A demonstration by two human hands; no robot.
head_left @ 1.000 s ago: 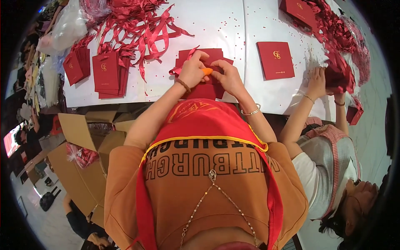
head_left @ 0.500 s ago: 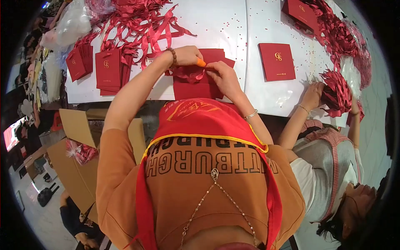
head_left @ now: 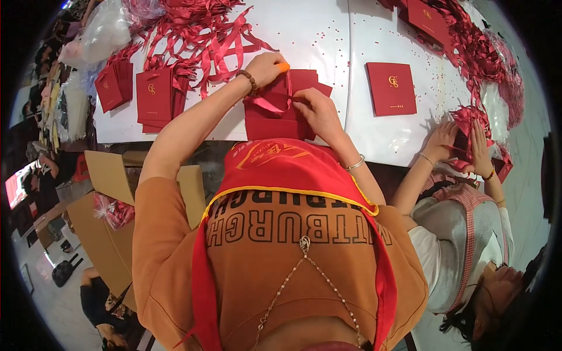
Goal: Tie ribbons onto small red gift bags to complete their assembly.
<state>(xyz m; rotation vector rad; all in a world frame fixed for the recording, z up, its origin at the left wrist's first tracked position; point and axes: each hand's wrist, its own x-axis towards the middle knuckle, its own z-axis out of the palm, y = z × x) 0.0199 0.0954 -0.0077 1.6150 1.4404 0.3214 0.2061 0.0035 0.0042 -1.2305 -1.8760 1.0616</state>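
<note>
Upper ctr of frame: red ribbon loops slack over flat red card pieces, nr the front edge of the white counter. L hand, w/ an orange cover on one digit, has its grip pinched tight on the ribbon's upper part. R hand is just right of the loop, thumb & fingertips nearly together; can't tell if that grip has ribbon, card edge or both.

Main risk, I'd say: a hard L pull could crease or skew the top card, esp. if R isn't pinning it. Ribbon looks slick, so it might slip or twist. Cards lie close to the red apron; leaning fwd could nudge them.

Upper left: loose ribbon pile trails nr L hand, so a stray strand might snag. Stacked red bags sit beside L forearm; an elbow swing could scatter them. Right of ctr, single red bag lies well apart, prob. safe.
</note>
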